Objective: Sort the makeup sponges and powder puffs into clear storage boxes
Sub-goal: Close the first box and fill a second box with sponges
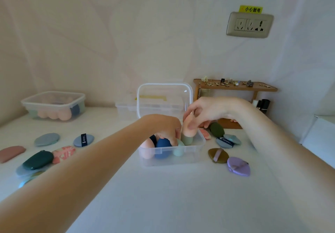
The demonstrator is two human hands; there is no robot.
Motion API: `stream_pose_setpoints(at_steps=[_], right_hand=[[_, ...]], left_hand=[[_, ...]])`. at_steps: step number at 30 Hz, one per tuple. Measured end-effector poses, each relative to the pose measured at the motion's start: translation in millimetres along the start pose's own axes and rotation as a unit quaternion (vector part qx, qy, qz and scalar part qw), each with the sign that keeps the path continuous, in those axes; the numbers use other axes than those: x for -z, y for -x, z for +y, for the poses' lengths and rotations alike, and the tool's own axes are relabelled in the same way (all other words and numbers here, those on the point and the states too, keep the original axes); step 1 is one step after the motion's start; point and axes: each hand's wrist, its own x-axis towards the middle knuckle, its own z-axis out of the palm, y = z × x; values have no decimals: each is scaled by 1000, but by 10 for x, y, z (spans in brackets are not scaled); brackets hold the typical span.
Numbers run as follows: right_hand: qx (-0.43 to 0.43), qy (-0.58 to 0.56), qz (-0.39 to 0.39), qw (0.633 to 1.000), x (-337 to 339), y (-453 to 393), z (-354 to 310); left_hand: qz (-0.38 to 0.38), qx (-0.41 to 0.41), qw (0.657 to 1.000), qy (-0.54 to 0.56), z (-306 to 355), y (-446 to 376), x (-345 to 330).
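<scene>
A clear storage box [181, 157] stands at the table's centre with its lid [164, 98] propped upright behind. Inside lie a dark blue sponge [161, 146], a peach sponge [147, 146], a mint sponge [178, 151] and a sage green sponge [187, 139]. My left hand [165, 126] reaches down into the box, fingers curled among the sponges. My right hand [208, 112] pinches a peach sponge [189, 125] just above the green one at the box's right end. Powder puffs lie loose on both sides.
A second closed clear box [54, 106] with peach sponges sits at the back left. Puffs lie left, such as dark green [38, 160] and blue-grey [83, 140], and right: olive [217, 154], lilac [238, 165]. A small wooden shelf [233, 86] stands at the back right.
</scene>
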Motion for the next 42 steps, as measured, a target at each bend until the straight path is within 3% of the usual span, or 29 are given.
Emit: stream_pose_setpoints(at_steps=[3, 7, 13, 20, 24, 27, 31, 34, 36, 42], right_hand=[[-14, 141, -42, 989, -184, -96, -144], [-54, 230, -40, 971, -347, -117, -204], [-59, 260, 53, 962, -579, -189, -186], [-52, 219, 28, 974, -393, -121, -148], [-15, 54, 137, 989, -3, -69, 159], [-97, 58, 265, 957, 92, -331, 663], [-228, 160, 252, 927, 3, -702, 1138], [-272, 127, 249, 921, -31, -913, 1318], [-282, 114, 241, 922, -56, -1009, 1376], [-268, 121, 330, 897, -23, -999, 1370]], left_hand=[[21, 2, 1000, -7, 23, 93, 0], [49, -8, 998, -30, 14, 170, -24], [64, -3, 997, -31, 47, 171, -27], [7, 61, 997, 48, 56, 54, 100], [-8, 88, 995, 35, 93, -133, 117], [-38, 91, 995, 18, 109, -248, 160], [-79, 85, 993, 2, 121, -360, 196], [-90, 78, 993, -19, 107, -410, 170], [-93, 69, 993, -24, 96, -422, 165], [-85, 60, 994, -42, 100, -427, 116]])
